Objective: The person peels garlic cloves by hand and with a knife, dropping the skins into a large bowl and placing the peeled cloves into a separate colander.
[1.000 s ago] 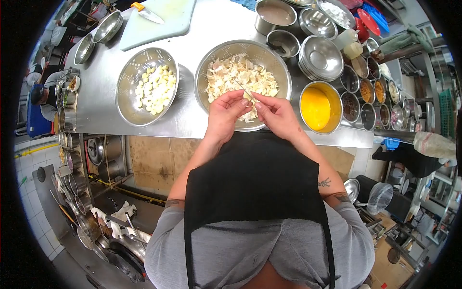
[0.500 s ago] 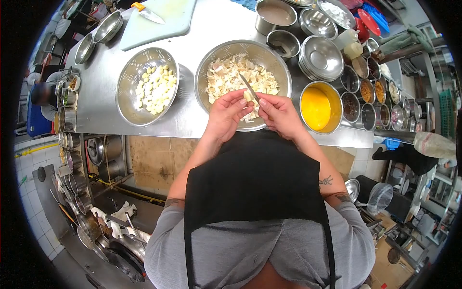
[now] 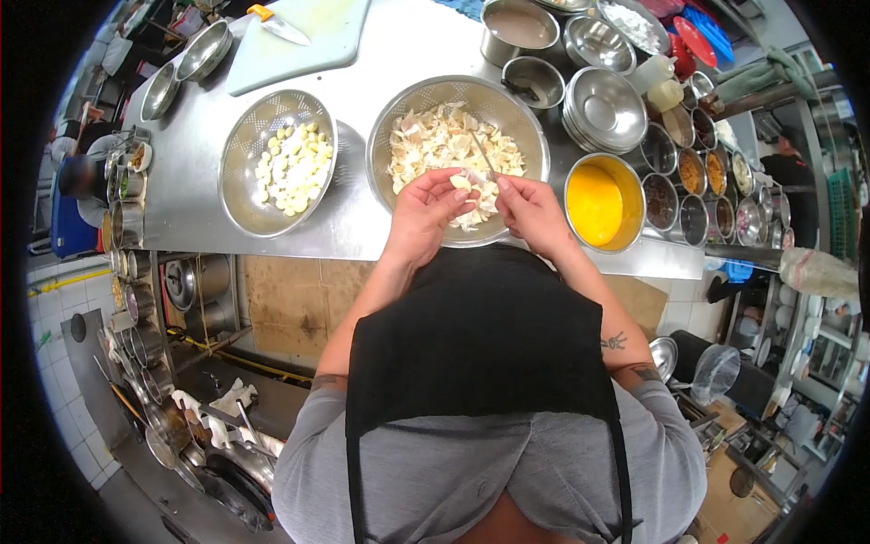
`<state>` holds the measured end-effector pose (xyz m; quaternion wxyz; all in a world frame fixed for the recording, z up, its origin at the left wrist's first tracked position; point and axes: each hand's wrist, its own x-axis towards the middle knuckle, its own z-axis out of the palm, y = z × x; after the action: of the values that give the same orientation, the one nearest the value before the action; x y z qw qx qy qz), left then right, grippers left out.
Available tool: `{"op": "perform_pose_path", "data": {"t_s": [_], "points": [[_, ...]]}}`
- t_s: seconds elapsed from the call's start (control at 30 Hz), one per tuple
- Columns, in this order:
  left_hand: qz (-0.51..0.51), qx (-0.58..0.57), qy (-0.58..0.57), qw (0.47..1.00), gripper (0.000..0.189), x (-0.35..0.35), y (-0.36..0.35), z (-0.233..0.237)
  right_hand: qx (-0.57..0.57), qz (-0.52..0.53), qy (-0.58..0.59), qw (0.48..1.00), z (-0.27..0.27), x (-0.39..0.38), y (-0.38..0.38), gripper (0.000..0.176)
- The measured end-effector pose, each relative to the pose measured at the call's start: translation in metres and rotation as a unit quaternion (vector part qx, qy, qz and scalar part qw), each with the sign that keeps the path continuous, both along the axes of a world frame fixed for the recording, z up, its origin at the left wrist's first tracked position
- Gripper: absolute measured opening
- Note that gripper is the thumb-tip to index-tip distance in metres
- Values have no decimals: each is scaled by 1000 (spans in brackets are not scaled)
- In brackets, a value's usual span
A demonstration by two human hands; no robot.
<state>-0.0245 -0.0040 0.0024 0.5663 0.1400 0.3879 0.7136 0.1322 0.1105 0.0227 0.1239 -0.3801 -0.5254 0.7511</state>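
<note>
Between the thumb and fingers of my left hand (image 3: pixel 428 210) is a pale garlic clove (image 3: pixel 460 182). My right hand (image 3: pixel 533 212) grips a small knife (image 3: pixel 481 152), its thin blade pointing up and away over the bowl; its handle is hidden in my fingers. Both hands are above the near rim of a perforated metal colander (image 3: pixel 536 121), which holds a heap of garlic skins and cloves (image 3: pixel 444 136). To the left, a second colander (image 3: pixel 237 195) contains peeled garlic cloves (image 3: pixel 294 168).
A cutting board (image 3: pixel 313 56) with an orange-handled knife (image 3: pixel 283 27) lies at the back left. On the right stand a pot of yellow liquid (image 3: pixel 595 201), stacked metal bowls (image 3: pixel 605 107) and several seasoning containers (image 3: pixel 691 170). The steel table's front edge (image 3: pixel 344 258) runs before me.
My right hand has drawn slightly right, and the knife blade has come away from the clove. Skin now shows between my hands. My left hand stays nearly in place.
</note>
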Motion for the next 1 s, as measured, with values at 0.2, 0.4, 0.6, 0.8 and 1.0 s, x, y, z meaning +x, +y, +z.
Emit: {"op": "perform_pose_path", "data": {"t_s": [0.2, 0.4, 0.6, 0.8, 1.0], "points": [[18, 3, -18, 1000, 28, -4, -1, -7, -10, -3, 5, 1000, 5, 5, -2, 30], [25, 0, -23, 999, 28, -6, -3, -15, 36, -32, 24, 999, 19, 4, -5, 37], [52, -21, 18, 998, 26, 1, 1, -4, 142, 59, 34, 988, 27, 3, -16, 39], [48, -6, -2, 999, 23, 3, 1, -7, 181, 85, 46, 979, 22, -1, -19, 39], [35, -2, -17, 999, 24, 4, 0, -5, 182, 81, 31, 979, 26, -1, -19, 35]]}}
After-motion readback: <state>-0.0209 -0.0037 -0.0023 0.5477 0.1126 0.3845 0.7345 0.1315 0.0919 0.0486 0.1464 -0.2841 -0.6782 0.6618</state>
